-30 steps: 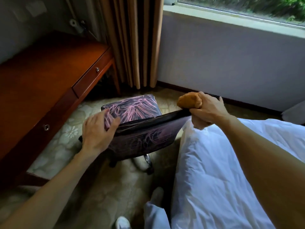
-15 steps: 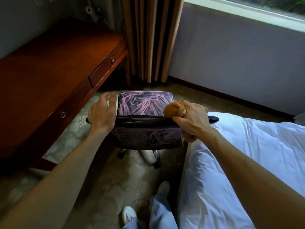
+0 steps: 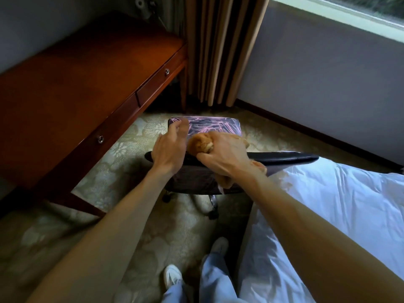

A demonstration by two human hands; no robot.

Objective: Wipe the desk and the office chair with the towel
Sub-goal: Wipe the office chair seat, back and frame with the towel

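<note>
The office chair (image 3: 284, 157) stands in front of me, its dark backrest top edge nearest and its seat with a pink line pattern beyond. My right hand (image 3: 225, 154) is shut on a bunched orange-brown towel (image 3: 200, 144) and presses it on the backrest's top edge, left of middle. A loose end of the towel hangs under my wrist. My left hand (image 3: 169, 147) hovers over the backrest's left end with fingers apart, right beside the towel. The red-brown wooden desk (image 3: 76, 68) runs along the wall on the left.
A bed with white bedding (image 3: 341, 215) fills the lower right, close against the chair. Tan curtains (image 3: 220, 47) hang at the back beside the desk end. Patterned carpet (image 3: 122, 145) lies between desk and chair. My legs and a white shoe (image 3: 172, 276) are at the bottom.
My right hand has slid the towel leftward along the backrest's top edge, from its right end to left of middle. My left hand has lifted off the left end and opened.
</note>
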